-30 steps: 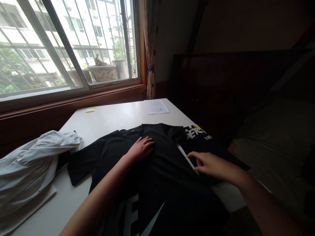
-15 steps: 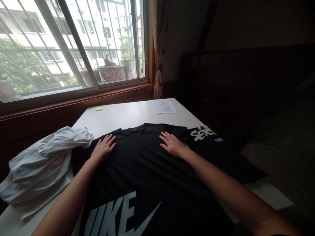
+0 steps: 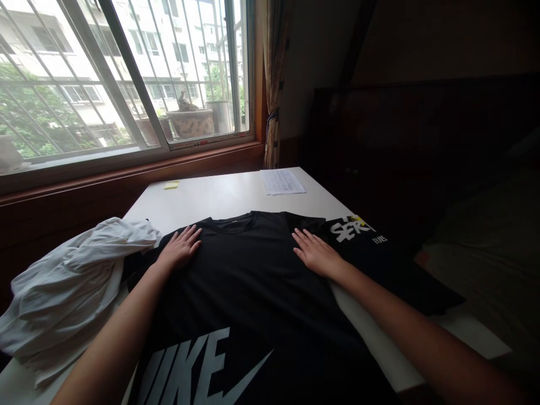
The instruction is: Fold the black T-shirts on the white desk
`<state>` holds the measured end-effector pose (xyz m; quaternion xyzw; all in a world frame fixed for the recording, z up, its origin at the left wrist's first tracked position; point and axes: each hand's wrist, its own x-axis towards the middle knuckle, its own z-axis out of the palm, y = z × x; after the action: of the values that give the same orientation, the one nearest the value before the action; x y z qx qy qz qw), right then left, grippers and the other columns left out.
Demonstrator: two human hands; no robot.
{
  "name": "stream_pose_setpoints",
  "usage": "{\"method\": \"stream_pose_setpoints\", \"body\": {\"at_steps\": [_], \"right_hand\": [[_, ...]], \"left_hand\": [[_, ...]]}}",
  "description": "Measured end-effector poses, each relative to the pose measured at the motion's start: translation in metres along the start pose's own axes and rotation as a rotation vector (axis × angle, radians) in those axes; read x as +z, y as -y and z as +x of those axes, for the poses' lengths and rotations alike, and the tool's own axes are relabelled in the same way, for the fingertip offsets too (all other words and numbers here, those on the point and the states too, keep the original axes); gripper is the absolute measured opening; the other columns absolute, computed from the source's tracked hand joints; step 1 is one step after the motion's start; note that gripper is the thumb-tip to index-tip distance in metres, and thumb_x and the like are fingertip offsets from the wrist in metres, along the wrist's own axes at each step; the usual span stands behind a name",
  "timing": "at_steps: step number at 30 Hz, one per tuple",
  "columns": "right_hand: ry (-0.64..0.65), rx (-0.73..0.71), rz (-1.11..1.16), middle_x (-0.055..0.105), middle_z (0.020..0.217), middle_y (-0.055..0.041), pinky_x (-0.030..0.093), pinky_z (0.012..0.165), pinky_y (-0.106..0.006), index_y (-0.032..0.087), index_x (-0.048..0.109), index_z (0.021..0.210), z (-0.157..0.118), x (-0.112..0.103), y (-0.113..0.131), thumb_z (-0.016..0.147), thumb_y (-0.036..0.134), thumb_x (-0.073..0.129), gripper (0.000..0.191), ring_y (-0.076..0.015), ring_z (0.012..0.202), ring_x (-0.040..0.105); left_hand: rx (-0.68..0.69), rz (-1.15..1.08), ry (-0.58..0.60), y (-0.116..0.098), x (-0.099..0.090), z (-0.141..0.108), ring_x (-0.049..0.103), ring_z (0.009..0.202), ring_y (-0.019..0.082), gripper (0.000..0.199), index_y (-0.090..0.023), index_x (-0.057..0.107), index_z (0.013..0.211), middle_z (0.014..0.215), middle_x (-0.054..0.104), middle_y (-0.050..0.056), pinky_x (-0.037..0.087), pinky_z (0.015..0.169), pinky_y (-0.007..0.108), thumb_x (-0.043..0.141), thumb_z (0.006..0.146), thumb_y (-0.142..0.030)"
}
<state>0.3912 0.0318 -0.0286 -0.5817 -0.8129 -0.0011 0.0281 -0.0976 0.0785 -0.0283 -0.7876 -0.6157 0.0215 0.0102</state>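
Observation:
A black T-shirt (image 3: pixel 248 281) with a grey NIKE print lies spread face up, its collar toward the far side of the table. Flat on its left shoulder area rests my left hand (image 3: pixel 181 247), fingers stretched out. My right hand (image 3: pixel 316 252) lies palm down near the shirt's right shoulder and sleeve, fingers extended and slightly apart. Neither hand grips the cloth. Beyond my right hand is another black garment (image 3: pixel 400 270) with white and yellow lettering, partly hidden by my forearm.
A crumpled white garment (image 3: pixel 80 275) is heaped at the table's left side. On the white table (image 3: pixel 202 197) lie printed sheets (image 3: pixel 283 182) and a small yellow note (image 3: pixel 171 184). Behind stand a barred window (image 3: pixel 126 79) and a tied curtain (image 3: pixel 272 112).
My right hand has slid to the right across the shirt, toward its sleeve. The shirt's right side looks flatter, and more white table shows beside it. My left hand has barely moved.

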Motion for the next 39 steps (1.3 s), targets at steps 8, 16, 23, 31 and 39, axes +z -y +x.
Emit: {"method": "stream_pose_setpoints", "body": {"at_steps": [8,16,23,31,39], "right_hand": [[-0.067,-0.118,0.009,0.024,0.167,-0.0128,0.016,0.126,-0.045,0.01,0.038,0.156,0.039,-0.02,0.043,0.103,0.047,0.029,0.066,-0.0279,0.155,0.02],[0.064,-0.234,0.198,0.016,0.169,-0.0073,0.008,0.127,-0.045,0.018,0.027,0.161,0.098,0.007,0.087,0.1,0.066,0.024,0.078,-0.0245,0.156,0.01],[0.107,-0.073,0.185,0.011,0.17,-0.0061,0.006,0.127,-0.043,0.017,0.021,0.162,0.125,0.006,0.049,0.099,0.068,0.019,0.082,-0.0227,0.157,0.007],[0.081,0.007,0.186,0.016,0.169,-0.0107,0.009,0.126,-0.046,0.013,0.026,0.161,0.133,0.003,0.052,0.1,0.064,0.021,0.08,-0.0261,0.156,0.012],[0.044,-0.01,0.213,0.015,0.169,-0.0111,0.008,0.126,-0.043,0.009,0.024,0.16,0.16,0.016,0.086,0.099,0.066,0.018,0.084,-0.0236,0.156,0.01]], "left_hand": [[0.001,0.017,0.002,-0.004,0.0,0.005,0.01,0.156,0.023,0.061,-0.028,0.019,0.162,0.169,0.011,0.0,0.015,0.125,0.051,0.021,0.106,-0.051],[-0.008,0.008,0.019,-0.004,-0.002,0.004,0.009,0.157,0.023,0.061,-0.029,0.018,0.162,0.169,0.01,-0.001,0.013,0.126,0.05,0.021,0.106,-0.053],[-0.024,-0.011,0.018,-0.003,-0.003,0.007,0.009,0.156,0.022,0.061,-0.03,0.018,0.162,0.169,0.01,-0.001,0.014,0.125,0.05,0.021,0.105,-0.054],[-0.099,-0.028,-0.043,-0.023,-0.013,0.022,0.026,0.152,0.029,0.061,-0.02,0.036,0.157,0.164,0.032,0.01,0.021,0.123,0.053,0.031,0.103,-0.05],[-0.089,-0.091,-0.083,-0.084,-0.002,0.057,0.017,0.155,0.025,0.067,-0.015,0.029,0.159,0.167,0.022,0.007,0.019,0.125,0.048,0.02,0.104,-0.052]]}}
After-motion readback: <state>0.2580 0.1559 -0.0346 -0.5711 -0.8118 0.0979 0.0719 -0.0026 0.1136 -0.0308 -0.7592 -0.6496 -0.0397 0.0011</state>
